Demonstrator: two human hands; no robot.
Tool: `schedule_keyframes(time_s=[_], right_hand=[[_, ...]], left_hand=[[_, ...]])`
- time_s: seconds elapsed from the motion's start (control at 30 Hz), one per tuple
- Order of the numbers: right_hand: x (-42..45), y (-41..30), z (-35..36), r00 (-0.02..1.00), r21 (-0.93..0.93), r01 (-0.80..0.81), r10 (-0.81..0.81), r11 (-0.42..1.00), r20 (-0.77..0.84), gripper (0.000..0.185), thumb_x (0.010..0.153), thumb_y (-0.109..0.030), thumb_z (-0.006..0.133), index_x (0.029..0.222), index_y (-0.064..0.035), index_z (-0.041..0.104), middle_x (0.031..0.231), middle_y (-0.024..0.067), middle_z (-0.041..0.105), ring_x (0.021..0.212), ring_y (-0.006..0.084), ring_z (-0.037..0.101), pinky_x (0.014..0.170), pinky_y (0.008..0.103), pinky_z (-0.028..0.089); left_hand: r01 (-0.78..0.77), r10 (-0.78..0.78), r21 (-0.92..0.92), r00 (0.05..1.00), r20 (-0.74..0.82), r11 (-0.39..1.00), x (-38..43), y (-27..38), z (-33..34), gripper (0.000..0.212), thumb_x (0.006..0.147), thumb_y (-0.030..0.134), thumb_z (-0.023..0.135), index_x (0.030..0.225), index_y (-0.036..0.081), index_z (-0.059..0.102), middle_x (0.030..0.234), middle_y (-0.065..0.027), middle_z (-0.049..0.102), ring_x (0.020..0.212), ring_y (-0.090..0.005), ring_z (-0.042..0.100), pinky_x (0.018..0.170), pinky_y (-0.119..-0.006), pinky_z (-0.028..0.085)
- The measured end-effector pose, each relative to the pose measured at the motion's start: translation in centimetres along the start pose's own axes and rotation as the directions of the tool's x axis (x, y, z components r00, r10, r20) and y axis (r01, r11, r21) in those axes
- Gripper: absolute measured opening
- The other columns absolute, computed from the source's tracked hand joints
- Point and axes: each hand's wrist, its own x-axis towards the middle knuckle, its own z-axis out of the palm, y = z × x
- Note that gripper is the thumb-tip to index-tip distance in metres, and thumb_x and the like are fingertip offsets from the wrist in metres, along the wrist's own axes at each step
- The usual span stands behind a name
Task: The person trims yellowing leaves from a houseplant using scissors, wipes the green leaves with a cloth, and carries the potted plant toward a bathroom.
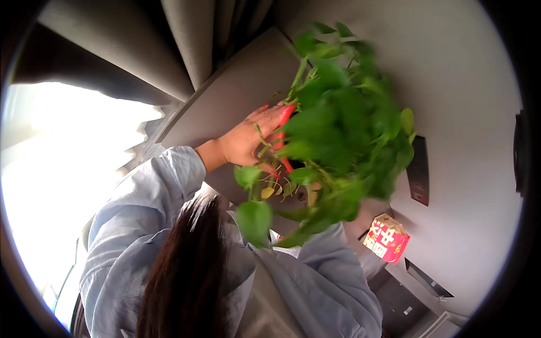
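Observation:
A leafy green vine plant, likely a pothos (346, 126), spreads over the centre right, its leaves blurred. Beneath its stems shows part of a red pot (287, 116). My left hand (249, 137) holds the pot's left side, fingers along its upper part and thumb lower down; stems hang over the hand. My right forearm runs up under the leaves in a light blue sleeve (338, 257). Leaves hide most or all of my right hand; a skin-coloured patch (313, 195) shows between them. A small yellow leaf (267, 193) hangs among thin stems below my left hand.
A grey-brown tabletop (236, 88) lies beyond and under the plant, against a pale wall (465, 148). A dark socket panel (418, 171) is on the wall. A red and tan printed bag (386, 238) stands at the right. Curtains (190, 38) and a bright window (63, 148) are at left.

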Motion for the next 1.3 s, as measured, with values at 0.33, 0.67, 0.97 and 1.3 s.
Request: schedule_keyframes(time_s=[0.33,0.67,0.97,1.3], right_hand=[[-14.5,-19.4,6.7,0.818,0.272,0.350,-0.434,0.897,0.379,0.068,0.085,-0.040,0.069,0.137,-0.0055,0.043,0.132,0.0075,0.052,0.120,0.0231,0.052,0.099,0.0409,0.045],[-27.2,-29.5,13.5,0.268,0.291,0.780,-0.716,0.554,0.645,0.079,0.078,-0.045,0.078,0.134,-0.0006,0.044,0.125,0.0071,0.057,0.115,0.0175,0.055,0.094,0.0346,0.048],[-31.0,-35.9,13.6,0.174,0.129,0.879,-0.561,0.459,0.809,0.108,0.068,-0.037,0.088,0.147,-0.0057,0.023,0.139,0.0077,0.042,0.131,0.0209,0.040,0.106,0.0371,0.038],[-33.2,-37.0,12.8,0.323,-0.021,0.830,-0.449,0.558,0.833,0.117,0.059,-0.007,0.091,0.149,-0.0069,0.016,0.146,0.0106,0.034,0.139,0.0256,0.032,0.113,0.0419,0.033]], left_hand=[[-0.076,0.066,-0.154,0.995,-0.070,0.985,11.7,18.5,-6.8,0.141,0.051,0.046,0.093,0.153,0.001,0.006,0.151,-0.0262,0.028,0.136,-0.0396,0.037,0.109,-0.043,0.037],[-0.074,0.042,-0.177,0.983,-0.176,0.982,16.1,29.5,-6.3,0.144,0.053,0.030,0.095,0.152,0.005,-0.006,0.145,-0.0260,0.038,0.133,-0.0359,0.043,0.110,-0.040,0.036],[-0.223,0.076,-0.464,0.946,-0.314,0.857,19.9,35.9,-7.3,0.124,0.053,0.012,0.093,0.152,0.004,0.017,0.142,-0.0118,0.043,0.135,-0.0235,0.038,0.112,-0.037,0.031],[-0.031,-0.051,-0.546,0.990,-0.134,0.837,23.2,36.9,-7.8,0.100,0.057,0.004,0.086,0.142,0.001,0.034,0.130,-0.0117,0.053,0.125,-0.0250,0.048,0.106,-0.038,0.038]])
